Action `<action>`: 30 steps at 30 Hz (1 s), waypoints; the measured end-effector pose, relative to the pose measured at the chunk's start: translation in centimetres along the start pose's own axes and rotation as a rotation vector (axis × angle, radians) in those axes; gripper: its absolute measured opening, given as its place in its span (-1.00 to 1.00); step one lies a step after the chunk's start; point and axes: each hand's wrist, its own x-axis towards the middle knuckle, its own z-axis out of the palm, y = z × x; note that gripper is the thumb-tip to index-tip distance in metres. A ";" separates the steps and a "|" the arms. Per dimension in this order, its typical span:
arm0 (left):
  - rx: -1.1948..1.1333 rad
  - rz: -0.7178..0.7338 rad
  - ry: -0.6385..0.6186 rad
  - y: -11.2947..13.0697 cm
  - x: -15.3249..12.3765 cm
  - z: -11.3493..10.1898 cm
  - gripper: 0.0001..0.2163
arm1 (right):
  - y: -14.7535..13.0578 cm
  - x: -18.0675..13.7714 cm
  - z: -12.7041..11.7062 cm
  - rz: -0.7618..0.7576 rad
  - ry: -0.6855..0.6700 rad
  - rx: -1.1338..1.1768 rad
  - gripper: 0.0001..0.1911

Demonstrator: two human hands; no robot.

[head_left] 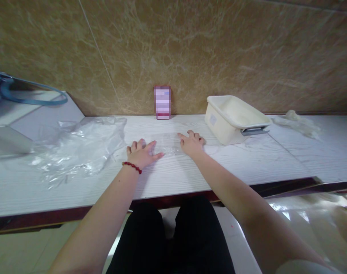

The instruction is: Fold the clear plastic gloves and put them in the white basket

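My left hand, with a red bead bracelet at the wrist, lies flat on the white table, fingers spread. My right hand rests palm down a little further right, fingers stretched out. Between and under the fingertips of both hands lies a small clear plastic sheet, hard to make out against the table. Both hands press on its edges.
A large crumpled clear plastic bag lies to the left. A cream plastic tub stands to the right, with more crumpled plastic beyond it. A small pink box leans on the marble wall. More plastic film lies below the table's right edge.
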 end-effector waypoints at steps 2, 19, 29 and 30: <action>-0.002 -0.001 -0.005 -0.2 0.1 0.1 -0.27 | 0.2 0.2 0.1 0.014 -0.020 -0.005 -0.61; 0.024 0.273 0.291 2.6 0.6 -2.0 -0.55 | 0.7 0.7 1.0 0.028 -0.050 0.011 -0.59; 0.078 0.433 0.060 7.3 2.0 1.2 -0.49 | 0.5 0.4 0.5 0.019 -0.043 0.016 -0.57; 0.078 0.428 0.063 6.8 2.0 1.4 -0.46 | 0.5 0.5 0.5 0.018 -0.043 0.014 -0.57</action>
